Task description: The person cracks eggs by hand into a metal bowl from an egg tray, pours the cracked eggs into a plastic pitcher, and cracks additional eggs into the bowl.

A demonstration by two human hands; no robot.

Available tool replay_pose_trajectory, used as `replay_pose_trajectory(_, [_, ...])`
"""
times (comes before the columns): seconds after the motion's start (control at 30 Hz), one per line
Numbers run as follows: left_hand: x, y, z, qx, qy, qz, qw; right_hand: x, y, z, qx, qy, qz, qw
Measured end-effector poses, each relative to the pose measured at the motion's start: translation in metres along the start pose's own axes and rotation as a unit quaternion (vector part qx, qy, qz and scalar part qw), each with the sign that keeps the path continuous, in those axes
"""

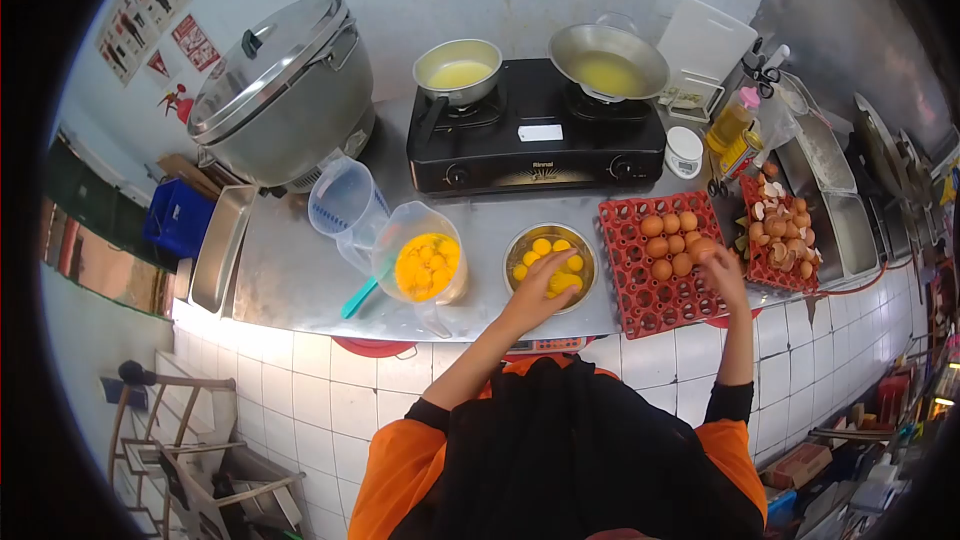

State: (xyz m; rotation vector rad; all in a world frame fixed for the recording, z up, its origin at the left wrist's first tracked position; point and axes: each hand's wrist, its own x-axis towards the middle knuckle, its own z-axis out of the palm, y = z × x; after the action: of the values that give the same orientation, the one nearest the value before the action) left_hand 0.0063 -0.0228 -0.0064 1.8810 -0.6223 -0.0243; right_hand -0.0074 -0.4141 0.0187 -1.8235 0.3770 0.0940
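Over the near side of a metal bowl (511,240) of cracked eggs, my left hand (538,295) has its fingers apart and holds nothing. Several whole yolks (541,246) show in the bowl, part of which my hand hides. My right hand (724,280) is closed on a brown egg (704,251) at the right side of a red egg tray (628,280). Other brown eggs (661,269) sit in the tray's middle. Left of the bowl, a clear measuring jug (455,285) contains many yolks. A second red tray (752,270), heaped with eggshells (780,230), lies to the right.
Behind the bowl stands a black gas stove (535,170) with a pot (458,55) and a wok (640,45) of yellowish liquid. An empty jug (345,195), teal-handled utensil (360,298), large rice cooker (290,110), small scale (684,150) and oil bottle (733,123) surround the workspace.
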Motion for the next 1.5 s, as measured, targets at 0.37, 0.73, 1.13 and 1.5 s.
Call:
replay_pose_trajectory(0.37, [0.011, 0.003, -0.007, -0.006, 0.019, 0.035, 0.999, -0.016, -0.039, 0.189, 0.091, -0.283, -0.006, 0.955])
replay_pose_trajectory(0.73, [-0.008, -0.027, -0.001, -0.192, 0.081, -0.103, 0.973, -0.024, -0.043, 0.235, -0.074, -0.064, -0.516, 0.851])
replay_pose_trajectory(1.13, [0.006, -0.031, -0.009, -0.300, 0.095, -0.054, 0.948, -0.004, -0.041, 0.222, 0.157, -0.239, -0.168, 0.943])
replay_pose_trajectory(1.5, [0.006, -0.032, -0.009, -0.238, 0.127, -0.091, 0.959, -0.009, -0.042, 0.227, -0.021, -0.162, -0.211, 0.964])
